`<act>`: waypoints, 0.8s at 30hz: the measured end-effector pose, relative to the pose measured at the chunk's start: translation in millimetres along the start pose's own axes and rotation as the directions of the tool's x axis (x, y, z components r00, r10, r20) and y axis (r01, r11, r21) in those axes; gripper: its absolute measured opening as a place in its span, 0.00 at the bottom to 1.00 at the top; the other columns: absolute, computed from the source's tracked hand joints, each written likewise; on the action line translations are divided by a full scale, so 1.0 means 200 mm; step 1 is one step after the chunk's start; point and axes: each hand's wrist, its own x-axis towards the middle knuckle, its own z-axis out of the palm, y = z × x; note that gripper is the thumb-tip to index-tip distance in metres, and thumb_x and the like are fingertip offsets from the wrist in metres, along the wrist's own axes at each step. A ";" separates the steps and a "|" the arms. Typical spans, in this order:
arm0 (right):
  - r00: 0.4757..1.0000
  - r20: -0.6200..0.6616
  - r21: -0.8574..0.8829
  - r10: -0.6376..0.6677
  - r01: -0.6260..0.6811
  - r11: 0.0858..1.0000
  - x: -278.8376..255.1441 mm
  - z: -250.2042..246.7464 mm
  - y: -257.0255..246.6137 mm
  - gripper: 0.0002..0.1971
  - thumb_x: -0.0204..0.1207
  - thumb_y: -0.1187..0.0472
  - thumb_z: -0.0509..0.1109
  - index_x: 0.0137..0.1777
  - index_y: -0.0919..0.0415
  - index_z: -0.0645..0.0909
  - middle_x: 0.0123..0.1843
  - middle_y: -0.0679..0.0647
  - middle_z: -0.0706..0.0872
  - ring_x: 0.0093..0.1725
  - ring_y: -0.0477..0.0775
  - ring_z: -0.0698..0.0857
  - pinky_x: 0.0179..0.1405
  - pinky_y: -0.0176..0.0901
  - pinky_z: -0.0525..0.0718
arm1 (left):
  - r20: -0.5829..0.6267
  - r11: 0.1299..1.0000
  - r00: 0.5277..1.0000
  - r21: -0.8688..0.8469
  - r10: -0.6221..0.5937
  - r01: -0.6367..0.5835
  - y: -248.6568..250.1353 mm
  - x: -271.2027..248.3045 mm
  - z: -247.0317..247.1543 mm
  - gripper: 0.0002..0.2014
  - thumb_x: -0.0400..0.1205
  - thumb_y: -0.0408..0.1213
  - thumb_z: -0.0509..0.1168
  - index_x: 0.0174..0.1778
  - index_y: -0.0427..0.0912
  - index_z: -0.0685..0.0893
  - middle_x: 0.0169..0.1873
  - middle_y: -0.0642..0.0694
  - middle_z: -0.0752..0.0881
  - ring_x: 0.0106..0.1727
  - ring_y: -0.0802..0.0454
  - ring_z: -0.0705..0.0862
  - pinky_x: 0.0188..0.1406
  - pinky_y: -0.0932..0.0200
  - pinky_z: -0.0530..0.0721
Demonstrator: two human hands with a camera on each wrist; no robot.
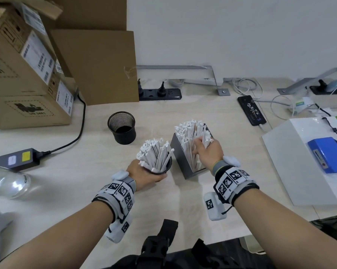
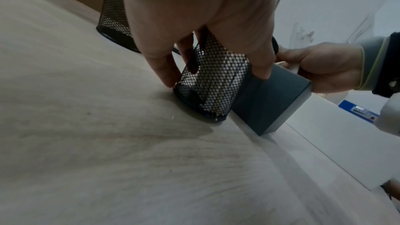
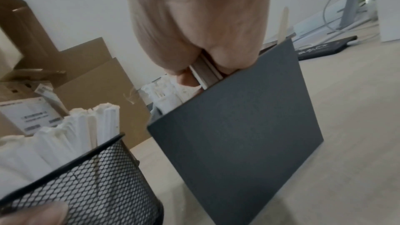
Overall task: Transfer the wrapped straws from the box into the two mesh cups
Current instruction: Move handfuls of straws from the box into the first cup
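The fingers (image 1: 197, 141) of my right hand (image 1: 208, 150) curl around a bunch of wrapped straws (image 1: 191, 133) inside the grey box (image 1: 180, 162), pinching several of them near their tops. In the right wrist view a few straws show pressed between my thumb and fingers just above the box rim. My left hand (image 1: 144, 172) wraps around the near mesh cup (image 2: 214, 81), thumb on one side and fingers on the other, holding it down on the desk (image 1: 97, 152). That cup is packed with straws in white paper that fan out above its rim. It stands just beside the box, on the box's left, and I cannot tell if they touch. The second mesh cup (image 1: 121, 127) stands farther back and left, apart from both, and it looks dark inside. Beyond it are stacked cardboard boxes (image 1: 24, 78), and a black power adapter (image 1: 16, 159) lies at the left of the desk.
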 end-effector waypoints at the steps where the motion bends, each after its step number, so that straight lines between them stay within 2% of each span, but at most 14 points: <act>1: 1.000 -0.022 0.036 -0.004 0.005 0.999 0.00 -0.01 -0.01 0.09 0.79 0.51 0.69 0.40 0.52 0.82 0.30 0.52 0.89 0.30 0.48 0.86 0.40 0.41 0.82 | -0.062 0.997 0.998 -0.076 -0.015 0.010 0.01 0.00 -0.01 0.39 0.59 0.66 0.80 0.65 0.55 0.84 0.57 0.60 0.88 0.60 0.59 0.85 0.60 0.65 0.78; 2: 0.999 -0.048 0.071 -0.011 0.014 0.997 0.00 -0.02 -0.02 0.08 0.79 0.51 0.70 0.39 0.51 0.81 0.29 0.52 0.88 0.30 0.48 0.86 0.39 0.41 0.81 | -0.112 0.992 0.994 -0.130 -0.021 0.007 0.03 0.00 -0.02 0.38 0.61 0.60 0.83 0.67 0.53 0.82 0.56 0.59 0.87 0.58 0.59 0.84 0.59 0.64 0.78; 3: 0.997 -0.074 0.105 -0.013 0.021 0.994 0.01 -0.03 -0.04 0.08 0.79 0.51 0.70 0.39 0.50 0.81 0.29 0.52 0.87 0.29 0.47 0.86 0.37 0.41 0.80 | -0.138 0.988 0.990 -0.157 -0.023 0.001 0.05 0.00 -0.02 0.39 0.63 0.58 0.83 0.68 0.52 0.80 0.57 0.58 0.86 0.58 0.58 0.83 0.59 0.63 0.77; 5: 0.991 -0.131 0.177 -0.009 0.032 0.984 0.02 -0.05 -0.08 0.08 0.78 0.52 0.71 0.38 0.49 0.80 0.27 0.53 0.85 0.27 0.49 0.85 0.35 0.41 0.79 | -0.121 0.986 0.993 -0.166 -0.015 -0.005 0.08 0.01 -0.04 0.41 0.62 0.63 0.80 0.70 0.53 0.77 0.59 0.56 0.86 0.60 0.57 0.83 0.61 0.62 0.76; 7: 0.983 -0.185 0.234 -0.010 0.054 0.971 0.03 -0.07 -0.12 0.08 0.78 0.53 0.71 0.38 0.50 0.80 0.26 0.53 0.83 0.27 0.51 0.84 0.34 0.42 0.79 | -0.075 0.994 0.997 -0.110 -0.017 0.009 0.09 0.00 -0.04 0.45 0.57 0.70 0.75 0.70 0.55 0.77 0.60 0.55 0.86 0.61 0.53 0.84 0.60 0.60 0.78; 10: 0.976 -0.216 0.297 -0.010 0.075 0.952 0.05 -0.09 -0.16 0.08 0.79 0.52 0.71 0.41 0.53 0.80 0.26 0.54 0.84 0.27 0.50 0.85 0.34 0.41 0.81 | -0.060 0.999 0.998 -0.038 -0.012 0.010 0.09 -0.01 -0.04 0.49 0.55 0.72 0.73 0.72 0.55 0.73 0.61 0.54 0.86 0.62 0.50 0.84 0.61 0.58 0.80; 14: 0.978 -0.209 0.358 -0.025 0.100 0.928 0.06 -0.07 -0.19 0.09 0.80 0.54 0.70 0.40 0.55 0.80 0.26 0.57 0.86 0.26 0.50 0.86 0.36 0.39 0.82 | -0.060 0.999 0.998 -0.051 -0.004 0.001 0.10 -0.02 -0.03 0.46 0.63 0.62 0.81 0.75 0.51 0.72 0.66 0.50 0.85 0.67 0.46 0.83 0.64 0.57 0.79; 16: 0.979 -0.205 0.429 0.000 0.090 0.899 0.06 -0.05 -0.19 0.09 0.80 0.55 0.70 0.40 0.57 0.79 0.23 0.55 0.85 0.26 0.53 0.86 0.36 0.43 0.85 | -0.060 0.999 0.998 -0.044 0.013 -0.016 0.10 -0.03 -0.02 0.45 0.66 0.58 0.81 0.76 0.51 0.70 0.67 0.50 0.84 0.68 0.47 0.82 0.62 0.60 0.76; 21: 0.985 -0.150 0.560 0.086 0.013 0.828 0.07 -0.02 -0.19 0.14 0.81 0.53 0.68 0.37 0.61 0.78 0.19 0.52 0.82 0.27 0.61 0.85 0.42 0.63 0.87 | -0.092 0.998 0.995 -0.033 0.044 -0.047 0.12 -0.03 0.00 0.44 0.65 0.57 0.82 0.75 0.52 0.71 0.66 0.51 0.84 0.68 0.48 0.82 0.60 0.62 0.74; 24: 0.989 -0.132 0.636 0.069 0.032 0.771 0.03 -0.01 -0.24 0.16 0.82 0.53 0.68 0.37 0.63 0.77 0.19 0.51 0.81 0.26 0.59 0.85 0.41 0.59 0.88 | -0.101 0.997 0.994 -0.046 0.051 -0.055 0.13 -0.03 0.01 0.43 0.65 0.56 0.82 0.75 0.53 0.71 0.65 0.53 0.85 0.66 0.49 0.82 0.59 0.62 0.73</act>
